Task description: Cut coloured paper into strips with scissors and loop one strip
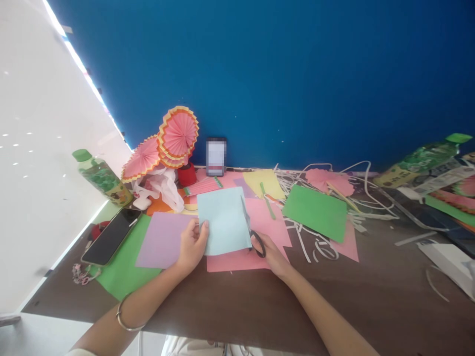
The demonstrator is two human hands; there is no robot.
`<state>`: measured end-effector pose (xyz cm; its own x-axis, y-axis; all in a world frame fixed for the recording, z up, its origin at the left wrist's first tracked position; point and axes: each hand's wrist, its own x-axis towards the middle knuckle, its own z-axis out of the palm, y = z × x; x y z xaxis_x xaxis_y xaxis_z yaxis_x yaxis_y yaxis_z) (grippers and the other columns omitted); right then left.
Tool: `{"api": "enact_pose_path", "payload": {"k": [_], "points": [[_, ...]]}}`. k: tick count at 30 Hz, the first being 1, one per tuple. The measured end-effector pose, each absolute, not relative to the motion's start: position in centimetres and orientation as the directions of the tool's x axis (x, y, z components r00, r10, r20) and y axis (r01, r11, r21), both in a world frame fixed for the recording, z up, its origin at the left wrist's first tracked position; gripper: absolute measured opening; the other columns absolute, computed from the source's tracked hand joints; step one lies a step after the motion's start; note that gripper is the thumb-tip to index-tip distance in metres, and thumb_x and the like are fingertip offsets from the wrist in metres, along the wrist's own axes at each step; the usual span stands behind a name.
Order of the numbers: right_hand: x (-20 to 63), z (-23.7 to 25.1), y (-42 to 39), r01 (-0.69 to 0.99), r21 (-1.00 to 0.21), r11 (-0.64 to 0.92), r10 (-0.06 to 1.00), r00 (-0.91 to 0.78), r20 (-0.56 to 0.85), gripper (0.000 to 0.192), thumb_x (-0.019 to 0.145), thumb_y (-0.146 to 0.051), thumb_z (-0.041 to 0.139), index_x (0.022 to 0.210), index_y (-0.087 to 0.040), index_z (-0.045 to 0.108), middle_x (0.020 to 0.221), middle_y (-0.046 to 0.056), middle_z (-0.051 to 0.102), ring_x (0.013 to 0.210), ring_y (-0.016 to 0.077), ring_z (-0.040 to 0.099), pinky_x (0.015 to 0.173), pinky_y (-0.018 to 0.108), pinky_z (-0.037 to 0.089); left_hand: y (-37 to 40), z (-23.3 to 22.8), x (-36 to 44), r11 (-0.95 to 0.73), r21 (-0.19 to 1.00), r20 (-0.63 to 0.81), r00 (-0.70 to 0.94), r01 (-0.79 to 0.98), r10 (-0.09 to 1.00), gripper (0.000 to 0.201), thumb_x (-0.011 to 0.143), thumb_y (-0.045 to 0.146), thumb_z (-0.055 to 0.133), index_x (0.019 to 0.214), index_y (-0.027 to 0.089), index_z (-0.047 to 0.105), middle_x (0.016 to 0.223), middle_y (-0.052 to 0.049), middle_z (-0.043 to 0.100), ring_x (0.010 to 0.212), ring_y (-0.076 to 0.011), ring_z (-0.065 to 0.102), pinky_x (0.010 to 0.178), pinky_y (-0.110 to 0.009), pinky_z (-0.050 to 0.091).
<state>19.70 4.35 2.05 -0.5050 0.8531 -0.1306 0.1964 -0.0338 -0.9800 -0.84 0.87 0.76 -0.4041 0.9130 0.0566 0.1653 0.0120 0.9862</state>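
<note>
1. While the left hand (192,245) pinches the left edge of a light blue sheet (225,221) between thumb and fingers, the sheet stands lifted over the brown table (371,296).
2. At the sheet's right edge, the right hand (270,251) grips black-handled scissors (252,228), fingers through the loops; the blades point up along the edge, and whether they are parted I cannot tell.
3. Under the blue sheet lies a pink sheet (267,222), with a purple sheet (163,240) just beside it on the left.
4. A green sheet (315,211) lies to the right, near white paper strips (315,247).
5. A phone (111,236) lies at the far left, near a green-capped bottle (100,177).
6. Pink paper fans (178,133) stand against the blue wall (297,74).
</note>
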Motion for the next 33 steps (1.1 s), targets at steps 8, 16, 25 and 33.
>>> {"api": "enact_pose_path", "payload": {"k": [8, 16, 25, 33], "points": [[19.81, 1.76, 4.34, 0.209, -0.978, -0.018, 0.853, -0.506, -0.124, 0.045, 0.080, -0.061, 0.039, 0.066, -0.019, 0.044, 0.063, -0.001, 0.041, 0.062, 0.0138, 0.038, 0.060, 0.027, 0.032, 0.88, 0.54, -0.77, 0.018, 0.986, 0.052, -0.404, 0.167, 0.913, 0.029, 0.078, 0.045, 0.050, 0.067, 0.018, 0.045, 0.047, 0.008, 0.029, 0.042, -0.0048, 0.027, 0.039, -0.016, 0.022], [19.58, 1.75, 4.24, 0.209, -0.978, -0.022, 0.861, -0.494, -0.125, 0.043, 0.080, -0.060, 0.039, 0.066, -0.019, 0.041, 0.064, -0.002, 0.037, 0.062, 0.0131, 0.037, 0.060, 0.026, 0.033, 0.83, 0.65, -0.81, 0.005, 0.983, 0.068, -0.399, 0.181, 0.915, 0.029, 0.079, 0.044, 0.049, 0.068, 0.018, 0.044, 0.047, 0.008, 0.030, 0.042, -0.0046, 0.026, 0.040, -0.016, 0.021], [19.32, 2.00, 4.11, 0.217, -0.976, -0.032, 0.871, -0.473, -0.134, 0.045, 0.077, -0.062, 0.041, 0.064, -0.019, 0.041, 0.061, -0.003, 0.038, 0.059, 0.0126, 0.039, 0.058, 0.026, 0.034, 0.86, 0.40, -0.86, 0.005, 0.984, 0.067, -0.392, 0.181, 0.918, 0.030, 0.079, 0.045, 0.049, 0.068, 0.018, 0.044, 0.048, 0.008, 0.030, 0.042, -0.0047, 0.026, 0.040, -0.016, 0.022], [19.27, 1.67, 4.05, 0.237, -0.971, -0.038, 0.876, -0.459, -0.146, 0.045, 0.077, -0.062, 0.042, 0.067, -0.019, 0.044, 0.060, -0.001, 0.045, 0.058, 0.0127, 0.041, 0.057, 0.026, 0.033, 0.80, 0.58, -0.87, 0.014, 0.983, 0.060, -0.392, 0.183, 0.918, 0.030, 0.079, 0.046, 0.048, 0.069, 0.018, 0.044, 0.048, 0.008, 0.029, 0.042, -0.0046, 0.026, 0.040, -0.015, 0.021]]}}
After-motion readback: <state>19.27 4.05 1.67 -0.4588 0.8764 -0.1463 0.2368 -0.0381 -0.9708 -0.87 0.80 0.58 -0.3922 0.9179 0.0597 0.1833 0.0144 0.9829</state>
